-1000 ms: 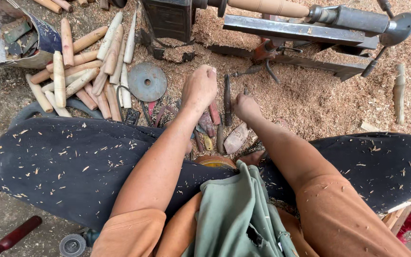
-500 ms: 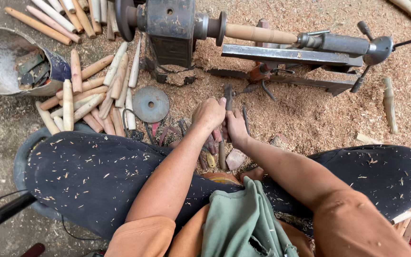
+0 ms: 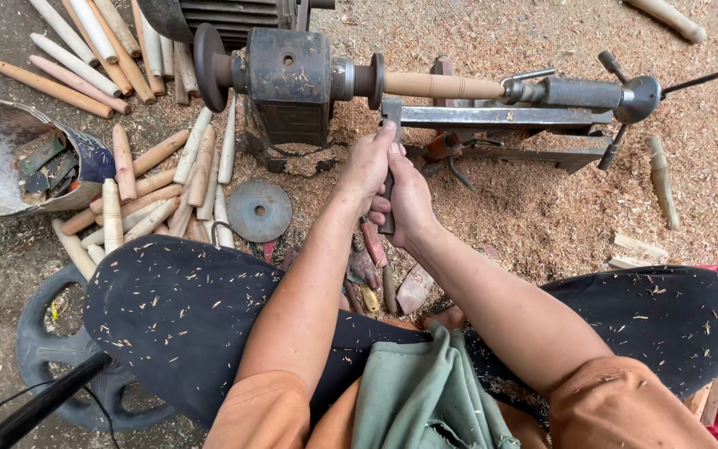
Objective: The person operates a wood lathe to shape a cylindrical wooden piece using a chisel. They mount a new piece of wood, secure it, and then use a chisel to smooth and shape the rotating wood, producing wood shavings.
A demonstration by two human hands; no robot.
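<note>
Nearest the sitter, dark trousers flecked with pale shavings framed both forearms; the left hand (image 3: 365, 162) and right hand (image 3: 410, 199) were each closed in a firm grip on a long steel turning chisel (image 3: 388, 179) angled toward the tool rest. Beyond, the smooth, already rounded wooden spindle (image 3: 442, 85) sat mounted in the lathe (image 3: 292, 79), seemingly part-shaped, while finished tapered pegs (image 3: 151, 179) lay in gritty sawdust.
</note>
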